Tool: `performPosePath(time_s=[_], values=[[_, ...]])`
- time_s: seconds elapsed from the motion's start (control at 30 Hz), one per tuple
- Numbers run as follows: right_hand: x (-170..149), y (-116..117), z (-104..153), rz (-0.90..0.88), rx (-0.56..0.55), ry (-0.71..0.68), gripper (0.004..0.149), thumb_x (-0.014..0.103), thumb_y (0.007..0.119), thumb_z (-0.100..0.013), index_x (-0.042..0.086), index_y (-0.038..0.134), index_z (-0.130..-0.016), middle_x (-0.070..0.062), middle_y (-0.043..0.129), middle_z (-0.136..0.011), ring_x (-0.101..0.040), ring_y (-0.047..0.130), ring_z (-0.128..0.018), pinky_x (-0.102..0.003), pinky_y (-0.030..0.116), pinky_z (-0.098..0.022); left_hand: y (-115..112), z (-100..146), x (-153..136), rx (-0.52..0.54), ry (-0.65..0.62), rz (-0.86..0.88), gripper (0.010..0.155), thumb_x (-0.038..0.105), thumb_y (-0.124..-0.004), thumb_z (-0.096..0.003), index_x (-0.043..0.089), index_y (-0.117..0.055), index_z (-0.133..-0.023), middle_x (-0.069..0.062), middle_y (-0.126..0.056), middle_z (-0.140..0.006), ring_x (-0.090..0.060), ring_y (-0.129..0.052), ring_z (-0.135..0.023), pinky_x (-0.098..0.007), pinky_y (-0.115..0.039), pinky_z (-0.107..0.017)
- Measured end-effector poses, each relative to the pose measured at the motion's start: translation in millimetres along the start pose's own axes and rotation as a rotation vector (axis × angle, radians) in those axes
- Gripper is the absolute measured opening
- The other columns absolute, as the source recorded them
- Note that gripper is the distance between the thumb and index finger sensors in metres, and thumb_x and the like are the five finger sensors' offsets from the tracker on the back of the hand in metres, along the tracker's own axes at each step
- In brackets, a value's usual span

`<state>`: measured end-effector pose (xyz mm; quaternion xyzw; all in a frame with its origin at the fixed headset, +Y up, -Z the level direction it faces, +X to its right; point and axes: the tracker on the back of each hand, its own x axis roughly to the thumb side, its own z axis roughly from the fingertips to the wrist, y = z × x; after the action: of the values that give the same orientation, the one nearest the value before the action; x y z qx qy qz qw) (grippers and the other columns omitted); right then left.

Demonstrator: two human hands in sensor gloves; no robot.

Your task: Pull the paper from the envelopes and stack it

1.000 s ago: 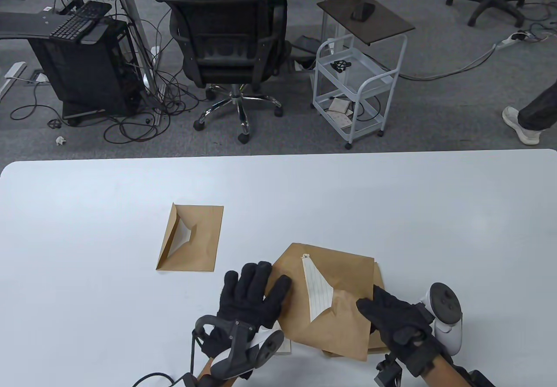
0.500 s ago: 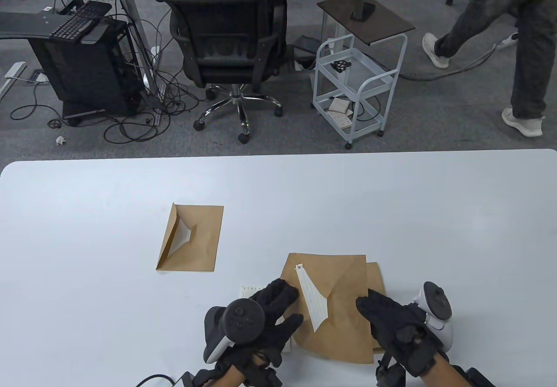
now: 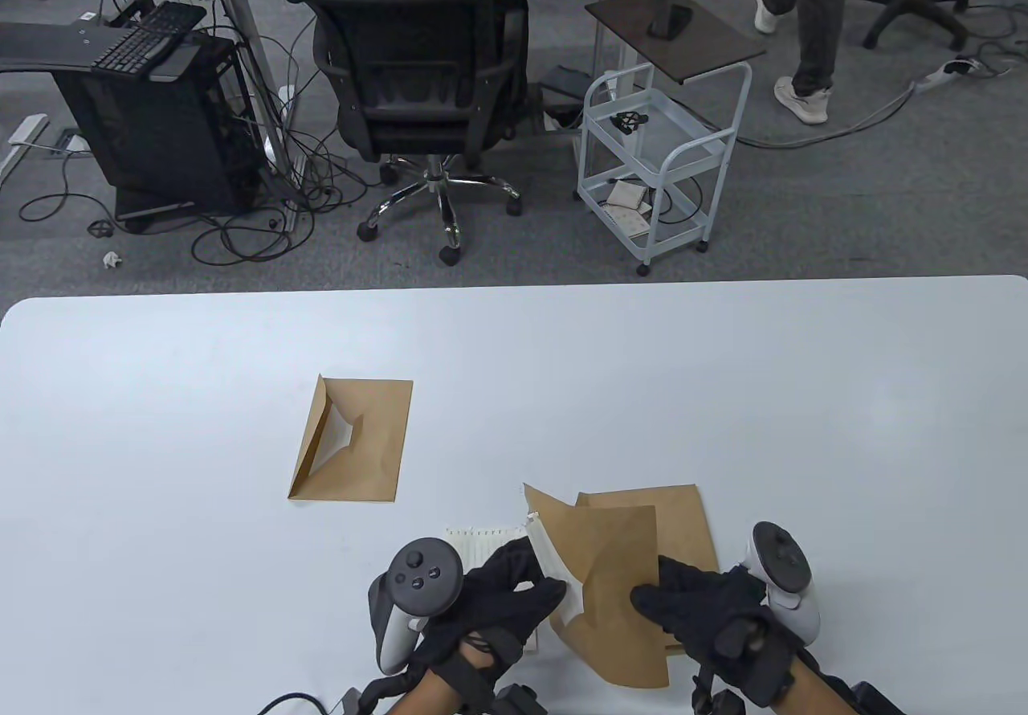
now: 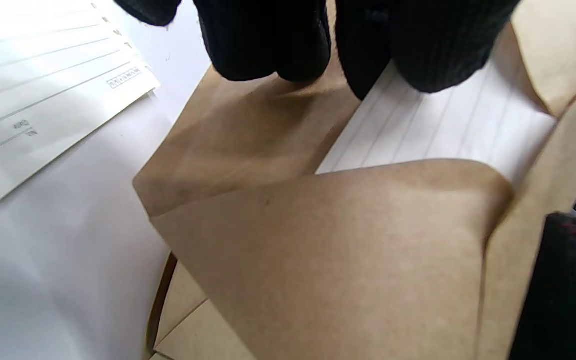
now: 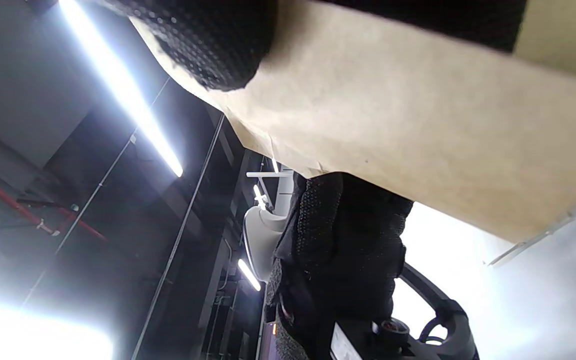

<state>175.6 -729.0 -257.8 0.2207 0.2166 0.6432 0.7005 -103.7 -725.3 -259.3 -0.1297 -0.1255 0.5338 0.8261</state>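
Note:
My right hand [image 3: 654, 594] grips a brown envelope [image 3: 622, 586] and holds it tilted up off the table. White lined paper [image 3: 552, 566] sticks out of its open mouth. My left hand [image 3: 546, 586] pinches that paper; its fingertips [image 4: 438, 60] lie on the paper [image 4: 443, 130] between the envelope's flaps [image 4: 328, 250]. The right wrist view shows the envelope's underside [image 5: 418, 130] with my right fingers [image 5: 208, 40] on it. A loose lined sheet [image 3: 482, 540] lies on the table under my left hand; it also shows in the left wrist view [image 4: 43, 90].
Another brown envelope [image 3: 683, 514] lies flat under the held one. A third envelope [image 3: 353, 442], flap open, lies to the left on the white table [image 3: 723, 394]. An office chair [image 3: 418, 72] and a white cart [image 3: 658, 145] stand beyond the far edge.
My right hand has lifted and tilted the envelope. My left hand has turned over and taken hold of the paper at the envelope's mouth. The loose sheet has come into view.

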Motion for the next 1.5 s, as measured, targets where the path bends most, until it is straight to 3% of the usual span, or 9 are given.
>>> performPosePath(time_s=[0.27, 0.47, 0.57, 0.7, 0.97, 1.07, 1.2, 1.33, 1.5], values=[[2, -11, 3, 0.114, -0.12, -0.006, 0.047, 0.03, 0.079, -0.05, 0.019, 0.074, -0.096, -0.011, 0.095, -0.081, -0.034, 0.106, -0.058, -0.047, 0.087, -0.043, 9, -1, -1, 0.037, -0.009, -0.083, 0.036, 0.039, -0.083, -0.0477, 0.034, -0.085, -0.083, -0.01, -0.065, -0.108, -0.037, -0.074, -0.098, -0.064, -0.05, -0.073], [9, -22, 7, 0.149, -0.175, -0.037, 0.047, 0.029, 0.08, -0.05, 0.018, 0.076, -0.096, -0.012, 0.097, -0.079, -0.034, 0.107, -0.055, -0.047, 0.087, -0.041, 28, 1, 0, 0.14, 0.003, -0.229, 0.035, 0.038, -0.083, -0.048, 0.037, -0.085, -0.083, -0.006, -0.074, -0.104, -0.035, -0.08, -0.095, -0.063, -0.054, -0.073], [14, -35, 13, 0.14, -0.241, -0.06, 0.047, 0.028, 0.08, -0.05, 0.017, 0.076, -0.095, -0.012, 0.097, -0.079, -0.034, 0.107, -0.054, -0.047, 0.087, -0.04, 45, 2, -5, 0.17, 0.047, -0.274, 0.035, 0.038, -0.082, -0.0484, 0.039, -0.084, -0.083, -0.003, -0.085, -0.093, -0.031, -0.09, -0.084, -0.061, -0.059, -0.07], [19, -57, 21, 0.06, -0.338, -0.086, 0.047, 0.028, 0.08, -0.05, 0.016, 0.076, -0.096, -0.013, 0.097, -0.079, -0.035, 0.107, -0.054, -0.048, 0.087, -0.041, 67, 2, -10, 0.231, 0.106, -0.321, 0.035, 0.038, -0.082, -0.0485, 0.04, -0.085, -0.083, 0.001, -0.097, -0.071, -0.024, -0.102, -0.059, -0.057, -0.068, -0.065], [14, -89, 34, -0.034, -0.496, -0.077, 0.048, 0.027, 0.08, -0.05, 0.016, 0.075, -0.096, -0.014, 0.096, -0.079, -0.036, 0.106, -0.055, -0.049, 0.086, -0.042, 96, 0, -24, 0.221, 0.26, -0.53, 0.037, 0.037, -0.084, -0.0472, 0.032, -0.086, -0.084, 0.0, -0.102, -0.063, -0.021, -0.106, -0.049, -0.055, -0.073, -0.061], [15, -91, 35, -0.028, -0.505, -0.077, 0.048, 0.027, 0.08, -0.05, 0.016, 0.075, -0.096, -0.014, 0.096, -0.079, -0.036, 0.106, -0.055, -0.049, 0.086, -0.042, 97, 0, -26, 0.21, 0.277, -0.595, 0.038, 0.037, -0.085, -0.0465, 0.031, -0.087, -0.084, 0.001, -0.103, -0.061, -0.019, -0.107, -0.047, -0.054, -0.074, -0.06], [16, -91, 36, 0.002, -0.504, -0.073, 0.048, 0.028, 0.079, -0.05, 0.016, 0.074, -0.096, -0.013, 0.096, -0.08, -0.035, 0.106, -0.055, -0.049, 0.086, -0.042, 82, -7, -29, 0.057, 0.273, -0.551, 0.045, 0.035, -0.086, -0.0467, 0.028, -0.083, -0.091, 0.002, -0.103, -0.062, -0.019, -0.107, -0.047, -0.054, -0.074, -0.061], [15, -91, 36, -0.001, -0.503, -0.071, 0.048, 0.028, 0.079, -0.05, 0.015, 0.074, -0.096, -0.013, 0.096, -0.08, -0.036, 0.106, -0.056, -0.049, 0.085, -0.042, 70, -10, -30, 0.026, 0.293, -0.653, 0.069, 0.036, -0.086, -0.0464, 0.023, -0.056, -0.107, 0.003, -0.102, -0.062, -0.018, -0.108, -0.047, -0.053, -0.074, -0.06], [14, -91, 36, 0.012, -0.504, -0.067, 0.048, 0.028, 0.079, -0.05, 0.015, 0.074, -0.096, -0.013, 0.095, -0.08, -0.036, 0.105, -0.056, -0.049, 0.085, -0.043, 59, -13, -31, 0.05, 0.299, -0.847, 0.075, 0.036, -0.087, -0.0462, 0.04, -0.041, -0.106, 0.004, -0.102, -0.061, -0.018, -0.108, -0.044, -0.052, -0.076, -0.059]])
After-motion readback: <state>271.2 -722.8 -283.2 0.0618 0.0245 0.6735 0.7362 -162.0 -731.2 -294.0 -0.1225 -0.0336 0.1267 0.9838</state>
